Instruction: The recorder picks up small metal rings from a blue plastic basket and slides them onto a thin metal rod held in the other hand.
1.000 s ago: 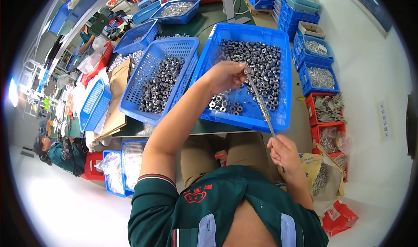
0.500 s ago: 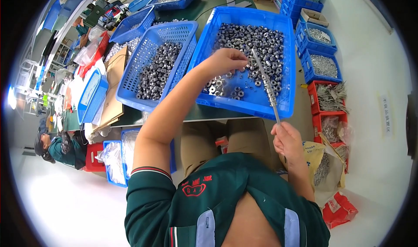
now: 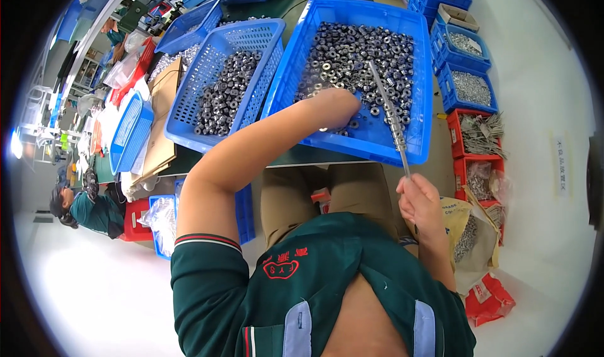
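My right hand (image 3: 419,201) is closed round the lower end of a thin metal rod (image 3: 378,83), which tilts up over the blue bin (image 3: 298,50). Several small metal rings (image 3: 396,130) are threaded on the rod's lower part, above my fingers. My left hand (image 3: 343,107) is down inside the bin's near part, close to the rod. It is blurred and its fingers are hidden, so what it touches does not show. Many loose metal rings (image 3: 362,55) lie in the bin, heaped mostly toward its far side.
Left of the bin stands a blue perforated basket (image 3: 179,111) holding similar rings. Flat cardboard (image 3: 165,114) and another blue basket (image 3: 133,133) lie farther left. Blue crates (image 3: 467,87) and red crates (image 3: 477,130) of metal parts are stacked at right. A person (image 3: 94,212) sits far left.
My left hand has moved from beside the rod's upper end, nearer to me and down into the bin. My right hand still holds the rod in nearly the same place.
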`<state>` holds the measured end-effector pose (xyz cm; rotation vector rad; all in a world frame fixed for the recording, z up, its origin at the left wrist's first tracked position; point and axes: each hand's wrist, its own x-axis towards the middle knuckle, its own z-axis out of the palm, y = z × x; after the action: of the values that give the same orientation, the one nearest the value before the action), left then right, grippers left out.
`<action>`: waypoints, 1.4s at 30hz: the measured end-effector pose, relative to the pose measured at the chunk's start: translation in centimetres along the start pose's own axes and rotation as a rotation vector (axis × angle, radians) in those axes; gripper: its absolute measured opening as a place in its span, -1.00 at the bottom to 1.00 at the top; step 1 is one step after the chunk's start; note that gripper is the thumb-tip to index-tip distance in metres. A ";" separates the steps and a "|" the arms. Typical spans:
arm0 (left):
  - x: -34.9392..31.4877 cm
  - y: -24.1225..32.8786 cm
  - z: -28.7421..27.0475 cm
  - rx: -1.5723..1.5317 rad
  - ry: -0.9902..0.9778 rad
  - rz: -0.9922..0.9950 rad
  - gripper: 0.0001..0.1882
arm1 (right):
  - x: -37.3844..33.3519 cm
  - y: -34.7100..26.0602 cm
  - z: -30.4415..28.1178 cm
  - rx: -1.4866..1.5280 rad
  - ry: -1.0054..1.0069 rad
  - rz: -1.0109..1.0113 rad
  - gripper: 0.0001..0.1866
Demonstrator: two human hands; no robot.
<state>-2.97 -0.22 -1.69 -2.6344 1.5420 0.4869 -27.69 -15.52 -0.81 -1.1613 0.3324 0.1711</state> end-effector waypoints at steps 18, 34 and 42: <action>0.2 -0.9 -0.1 -0.095 0.206 -0.198 -0.77 | 0.0 0.2 0.0 0.011 0.004 -0.009 -0.79; -1.1 -3.3 -4.1 -1.857 0.159 -0.031 -0.77 | 0.1 -0.2 -0.8 -0.007 -0.060 0.018 -0.80; -1.2 -1.8 -4.9 -1.869 0.195 0.093 -0.75 | 0.3 -0.5 -1.1 -0.015 -0.094 0.040 -0.80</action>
<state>-0.81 0.69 3.13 -3.5063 1.3847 2.8752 -27.39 -16.76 -0.85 -1.1579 0.2715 0.2627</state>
